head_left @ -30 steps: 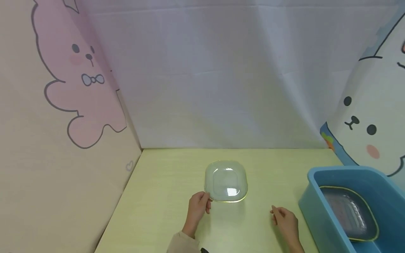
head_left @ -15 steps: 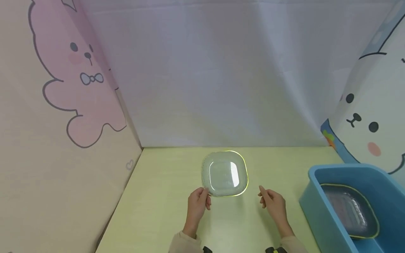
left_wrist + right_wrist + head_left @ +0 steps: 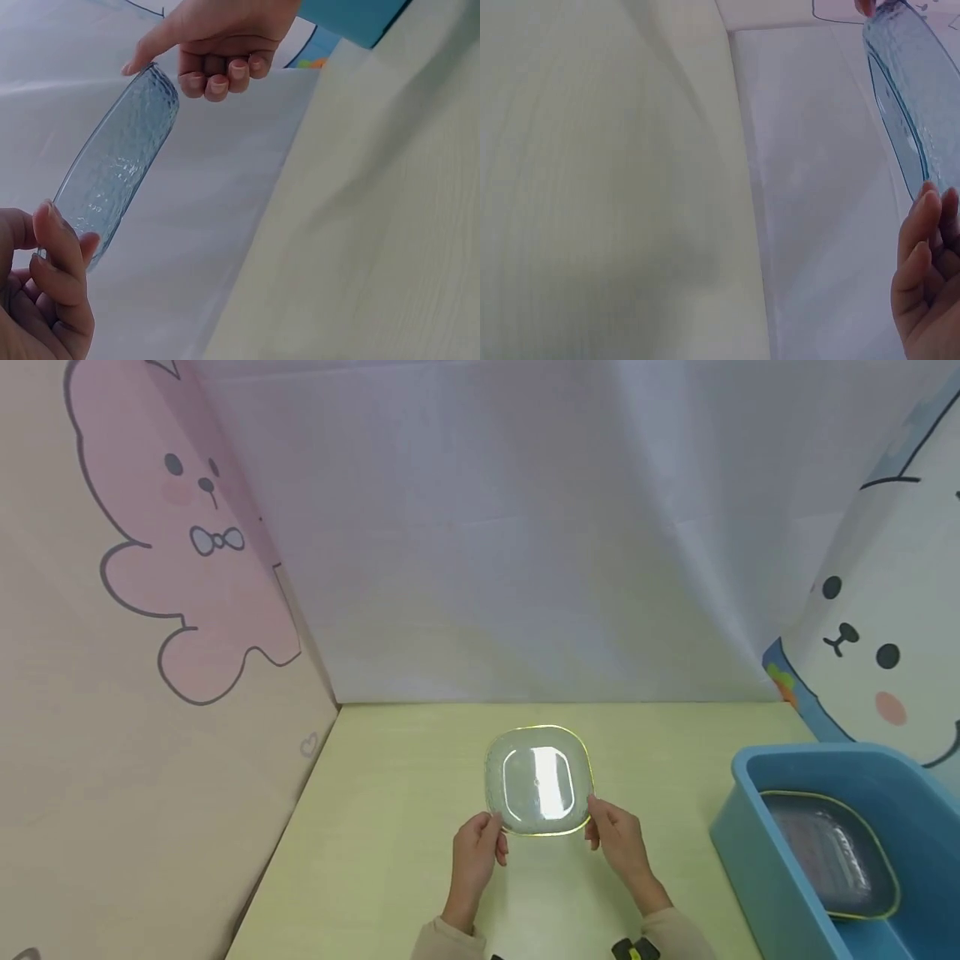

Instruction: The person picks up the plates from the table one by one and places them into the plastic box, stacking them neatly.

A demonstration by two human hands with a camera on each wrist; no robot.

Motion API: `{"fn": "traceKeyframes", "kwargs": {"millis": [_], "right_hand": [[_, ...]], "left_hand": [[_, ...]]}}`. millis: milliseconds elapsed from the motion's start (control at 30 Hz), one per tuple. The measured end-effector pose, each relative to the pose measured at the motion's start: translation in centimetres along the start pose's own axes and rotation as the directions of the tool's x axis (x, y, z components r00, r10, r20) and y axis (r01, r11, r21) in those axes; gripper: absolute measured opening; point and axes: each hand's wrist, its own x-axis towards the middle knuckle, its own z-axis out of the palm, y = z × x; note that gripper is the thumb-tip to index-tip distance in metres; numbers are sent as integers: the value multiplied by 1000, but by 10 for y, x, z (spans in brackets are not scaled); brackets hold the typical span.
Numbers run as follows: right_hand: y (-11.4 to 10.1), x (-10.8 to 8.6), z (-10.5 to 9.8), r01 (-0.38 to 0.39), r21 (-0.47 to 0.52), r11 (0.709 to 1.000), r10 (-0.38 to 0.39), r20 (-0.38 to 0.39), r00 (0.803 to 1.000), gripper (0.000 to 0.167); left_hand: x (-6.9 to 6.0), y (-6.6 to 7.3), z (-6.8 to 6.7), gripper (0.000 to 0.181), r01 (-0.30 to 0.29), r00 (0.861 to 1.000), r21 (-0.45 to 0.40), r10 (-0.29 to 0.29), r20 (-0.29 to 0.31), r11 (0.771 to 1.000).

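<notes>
A clear, squarish glass plate with a yellow-gold rim is held up over the table, tilted toward the head camera. My left hand pinches its near left corner between thumb and fingers. At the near right corner, my right hand grips the rim the same way. Seen edge-on in the left wrist view, the plate has a rippled, bluish underside. In the right wrist view the plate is partly cut off by the frame's edge.
To the right stands a blue plastic tub; inside it leans a dark-looking plate with a yellow rim. The pale yellow table meets a white cloth backdrop behind. Cartoon-printed panels rise at both sides.
My right hand has moved left from beside the tub and taken hold of the plate's right corner. The plate, in my left hand throughout, has tilted up and shifted slightly.
</notes>
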Motion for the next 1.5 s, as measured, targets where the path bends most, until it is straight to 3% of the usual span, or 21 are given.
{"fn": "traceKeyframes", "kwargs": {"millis": [133, 167, 400, 600, 867, 1100, 1267, 1500], "right_hand": [[-9, -10, 9, 24, -39, 999, -25, -33, 999, 38], [-8, -11, 10, 37, -41, 998, -39, -42, 998, 38], [27, -2, 20, 52, -35, 998, -55, -90, 994, 41], [37, -3, 21, 95, -92, 991, -104, -100, 989, 43], [36, -4, 20, 55, -203, 978, -80, -115, 990, 44], [33, -1, 12, 24, -351, 936, -77, -137, 988, 44], [29, 4, 1, 18, -386, 922, -78, -141, 987, 44], [14, 15, -19, -7, -397, 918, -63, -162, 985, 47]], "left_hand": [[11, -29, 5, 31, -18, 1000, 1, 18, -1, 1000], [11, -30, 5, 31, -24, 1000, -5, 24, 5, 1000], [10, -34, 4, 30, -26, 999, 7, 26, 19, 1000], [10, -34, 2, 31, -25, 999, -12, 25, 40, 1000], [14, -35, 1, 29, 31, 996, -4, -31, 86, 1000], [15, -39, 0, 33, -1, 988, 3, 0, 155, 1000], [14, -42, -3, 34, -45, 988, 4, 44, 145, 999], [15, -49, -7, 28, -12, 989, 29, 7, 147, 1000]]}}
